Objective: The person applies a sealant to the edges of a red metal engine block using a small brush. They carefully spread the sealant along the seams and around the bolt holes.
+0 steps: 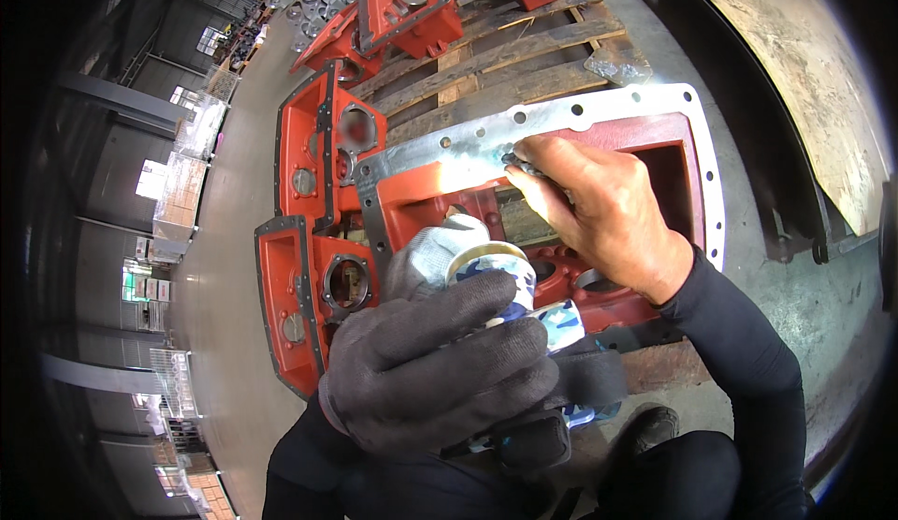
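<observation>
Far left: warehouse floor (234, 267) w/ stacked boxes and racks along the wall, blurred. Next, two red cast housings (313, 230) standing on edge, one above the other, dark gaskets on their rims, round bores facing the camera; more red housings (407, 6) on a wooden pallet (524, 52) further back. Centre-low: left hand (440, 361) in a dark grey knit glove, fingers curled tight round a small can (510, 286) w/ blue-white pattern and pale rim; can sits upright-ish in the fist, top pointing toward the big housing, just below its near edge. Something pale grey, cloth or a glove fingertip, shows at the can's top — can't tell which. Centre-right: large red housing (617, 155) lying w/ opening up, flat grey-silver flange (561, 113) w/ bolt holes round it; surface near the hand looks wet/shiny. Right hand (599, 211) is bare, sleeve dark, palm down over the opening, fingers pinched together on a small dark item pressed to the flange top edge; what it is, can't tell. Right of that: concrete floor (814, 305), dark metal frame, and a worn pale board (804, 62) at upper right. Bottom: person's dark trousers and a shoe (655, 422).
</observation>
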Tool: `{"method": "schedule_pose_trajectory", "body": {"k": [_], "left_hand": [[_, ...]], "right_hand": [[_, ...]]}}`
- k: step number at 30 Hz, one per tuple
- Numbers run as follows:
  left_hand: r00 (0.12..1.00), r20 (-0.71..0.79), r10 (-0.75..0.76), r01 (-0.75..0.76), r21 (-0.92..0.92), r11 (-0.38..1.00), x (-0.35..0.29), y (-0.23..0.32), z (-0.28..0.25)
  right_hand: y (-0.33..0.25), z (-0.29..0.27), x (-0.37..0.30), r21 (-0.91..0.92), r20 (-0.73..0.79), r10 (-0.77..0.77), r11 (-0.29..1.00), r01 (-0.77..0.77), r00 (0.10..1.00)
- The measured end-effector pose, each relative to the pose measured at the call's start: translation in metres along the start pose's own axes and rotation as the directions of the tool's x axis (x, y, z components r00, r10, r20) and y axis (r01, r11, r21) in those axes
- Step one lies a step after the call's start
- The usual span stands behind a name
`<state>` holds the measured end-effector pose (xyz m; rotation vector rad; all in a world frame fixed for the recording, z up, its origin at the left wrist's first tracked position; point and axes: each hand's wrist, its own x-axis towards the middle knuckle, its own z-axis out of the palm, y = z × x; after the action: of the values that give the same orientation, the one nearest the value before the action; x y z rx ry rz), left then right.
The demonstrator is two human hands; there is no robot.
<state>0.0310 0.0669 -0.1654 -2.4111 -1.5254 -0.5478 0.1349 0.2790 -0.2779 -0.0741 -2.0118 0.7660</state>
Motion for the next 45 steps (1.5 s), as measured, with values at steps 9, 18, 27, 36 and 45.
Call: {"method": "schedule_pose_trajectory", "body": {"k": [9, 18, 27, 36, 45], "left_hand": [[0.996, 0.043, -0.078, 0.078, -0.01, 0.997, -0.009, 0.007, -0.007], [0.996, 0.025, -0.091, 0.092, -0.032, 0.995, -0.01, 0.008, -0.005], [0.993, -0.043, -0.111, 0.111, 0.01, 0.994, -0.006, 0.016, 0.002], [0.958, -0.269, -0.097, 0.104, 0.012, 0.995, 0.009, 0.024, 0.036], [0.982, -0.131, -0.137, 0.139, 0.008, 0.99, 0.024, 0.031, 0.025]], "right_hand": [[0.003, 0.005, -0.001, 0.023, -0.019, -0.05, 0.998, 0.051, 0.999], [0.002, 0.002, -0.001, -0.004, -0.011, -0.061, 0.998, 0.061, 0.998], [-0.028, -0.056, -0.004, 0.152, -0.241, 0.138, 0.983, -0.102, 0.961], [-0.02, -0.048, -0.047, 0.272, -0.136, 0.264, 0.937, -0.22, 0.955], [-0.011, -0.038, -0.056, 0.341, -0.069, 0.329, 0.895, -0.288, 0.942]]}}
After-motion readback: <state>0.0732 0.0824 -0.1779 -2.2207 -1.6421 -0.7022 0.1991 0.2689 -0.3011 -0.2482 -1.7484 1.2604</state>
